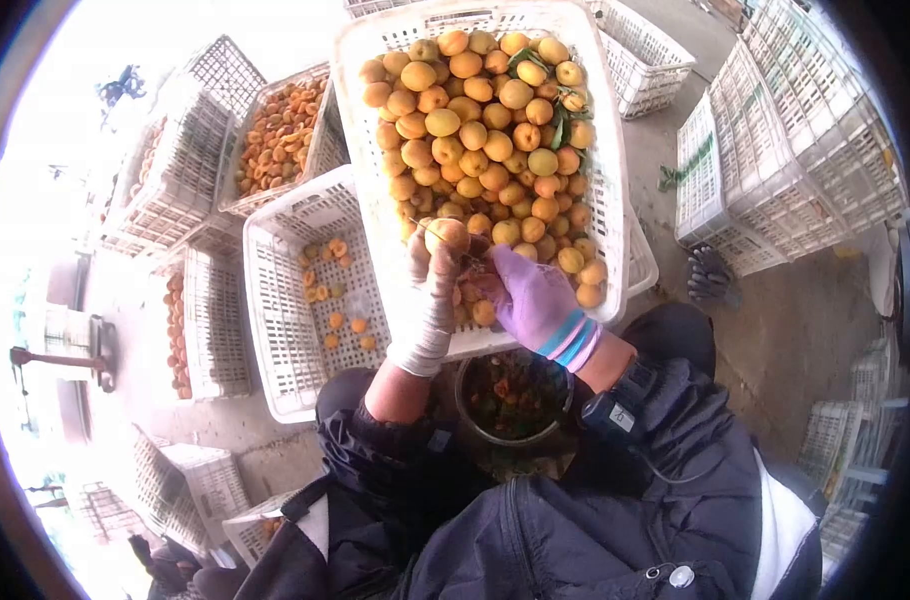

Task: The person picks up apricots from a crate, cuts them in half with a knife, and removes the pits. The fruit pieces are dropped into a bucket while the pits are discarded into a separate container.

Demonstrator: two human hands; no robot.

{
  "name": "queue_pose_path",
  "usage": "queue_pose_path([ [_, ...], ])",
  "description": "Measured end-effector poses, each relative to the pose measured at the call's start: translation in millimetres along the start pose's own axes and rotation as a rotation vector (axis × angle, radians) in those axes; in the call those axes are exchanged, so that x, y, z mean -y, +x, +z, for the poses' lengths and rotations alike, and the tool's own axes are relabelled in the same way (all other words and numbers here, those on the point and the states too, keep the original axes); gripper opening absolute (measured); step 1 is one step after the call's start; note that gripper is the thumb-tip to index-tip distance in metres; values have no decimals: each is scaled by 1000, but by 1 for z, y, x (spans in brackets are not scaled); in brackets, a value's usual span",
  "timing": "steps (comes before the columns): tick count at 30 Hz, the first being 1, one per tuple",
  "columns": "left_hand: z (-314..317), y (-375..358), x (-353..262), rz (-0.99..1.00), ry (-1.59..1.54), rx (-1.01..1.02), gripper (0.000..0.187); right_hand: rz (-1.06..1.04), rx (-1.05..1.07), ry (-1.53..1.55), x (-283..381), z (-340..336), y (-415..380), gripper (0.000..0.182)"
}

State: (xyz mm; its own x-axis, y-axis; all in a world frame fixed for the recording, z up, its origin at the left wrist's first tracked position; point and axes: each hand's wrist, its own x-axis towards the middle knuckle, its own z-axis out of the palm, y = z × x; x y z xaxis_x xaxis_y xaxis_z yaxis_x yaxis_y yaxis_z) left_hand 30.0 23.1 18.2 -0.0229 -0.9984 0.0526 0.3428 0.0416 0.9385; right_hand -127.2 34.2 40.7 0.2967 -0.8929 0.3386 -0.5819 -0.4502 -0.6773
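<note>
My left hand (423, 310), in a white glove, is closed around an apricot (447, 236), lifted over the near edge of a large white crate (350, 130). Whole yellow-orange apricots (473, 135) fill that crate, with a few green leaves (561, 122) among them. Close beside the held fruit, my right hand (535, 300) wears a purple glove with blue stripes at the cuff. Its fingers are curled together, and what they grip is too hidden to name.
On the left, a lower white crate (265, 300) holds several apricot halves (337, 321). Between my knees stands a round metal bucket (465, 410) with dark scraps in it. Crates of halved apricots (283, 130) and stacked crates (775, 140) stand around; a dark glove (710, 272) lies at right.
</note>
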Motion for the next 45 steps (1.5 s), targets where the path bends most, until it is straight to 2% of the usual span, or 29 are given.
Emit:
queue_pose_path([
  [1, -4, 2, 1, -78, -145, 2, 65, -28, 2, -18, -1, 0, -1, 21],
  [2, -7, 3, 3, -79, -144, 2, 65, -57, 5, -36, -1, 1, -1, 20],
  [5, -17, 15, 2, -192, -628, 50, 76, -109, -31, -84, 1, -1, -4, 18],
  [6, -18, 14, -3, -188, -627, 47, 76, -113, -29, -82, 2, -3, -4, 18],
  [8, -20, 12, -14, -203, -585, -149, 78, -58, 65, 42, -1, -9, -4, 22],
  [9, -27, 16, -20, -219, -568, -22, 78, -7, 71, 128, -2, -11, -4, 23],
  [10, -25, 15, -20, -218, -569, -25, 78, -8, 75, 128, -3, -13, -4, 23],
  [12, -14, 10, -25, -230, -380, -248, 71, 131, 27, 185, -1, -21, 0, 24],
  [13, -12, 16, -15, -198, -431, -168, 71, 231, 71, 159, 3, -29, 4, 31],
  [14, -8, 4, -13, -204, -196, -216, 69, 232, 71, 159, 1, -25, 6, 31],
  [16, -1, -3, -2, -83, 191, -82, 64, 47, -155, 464, 4, -18, 11, 40],
  [17, 0, -9, 2, -80, 411, -28, 62, 118, -43, 547, 6, -23, 11, 48],
  [18, 7, -15, -6, -76, 631, 27, 61, 114, -30, 662, 2, -15, 9, 48],
  [19, 15, -19, -11, -200, 515, 35, 54, 27, -60, 549, -2, -11, 9, 47],
  [20, 17, -18, -6, -205, 514, 34, 54, -60, -87, 436, -6, -9, 9, 45],
  [22, 15, -12, 9, 107, 567, -13, 52, 22, -73, 488, -6, -5, 5, 44],
  [24, 16, -9, 13, 153, 528, 30, 55, 106, -61, 538, -5, -2, 4, 43],
  [26, 24, -12, 9, 98, 341, 33, 60, -155, -186, 283, -3, 1, 5, 42],
  [28, 24, -17, -1, 21, 285, 51, 60, -162, -167, 281, 6, -4, 5, 40],
  [30, 25, -19, -2, -108, 94, 9, 57, -160, -124, 335, 12, -5, 4, 39],
  [31, 33, -19, -14, -162, 84, -54, 51, -234, -142, 203, 10, -4, 7, 39],
  [32, 29, -17, -5, -168, 83, -51, 51, -227, -142, 201, 10, -4, 8, 39],
  [34, 22, -11, 6, -398, -440, -173, 52, -303, -85, 124, 12, -7, 8, 39],
  [36, 15, -8, 5, -445, -496, -113, 55, -280, -65, 108, 10, -7, 7, 36],
  [38, 15, -2, 4, -494, -559, -114, 56, -108, -112, 402, 1, -4, 8, 33],
  [39, 5, -1, -3, -536, -492, 49, 61, 193, -47, 833, 0, -2, 8, 32],
  [40, 6, -1, -3, -537, -496, 46, 61, 297, -2, 1080, -4, -3, 12, 36],
  [42, 9, -2, -7, -447, -321, 123, 64, 536, 65, 1246, -1, -18, 12, 40],
  [45, 9, -1, -10, -378, -172, 67, 61, 606, 78, 1288, 6, -22, 16, 41],
])
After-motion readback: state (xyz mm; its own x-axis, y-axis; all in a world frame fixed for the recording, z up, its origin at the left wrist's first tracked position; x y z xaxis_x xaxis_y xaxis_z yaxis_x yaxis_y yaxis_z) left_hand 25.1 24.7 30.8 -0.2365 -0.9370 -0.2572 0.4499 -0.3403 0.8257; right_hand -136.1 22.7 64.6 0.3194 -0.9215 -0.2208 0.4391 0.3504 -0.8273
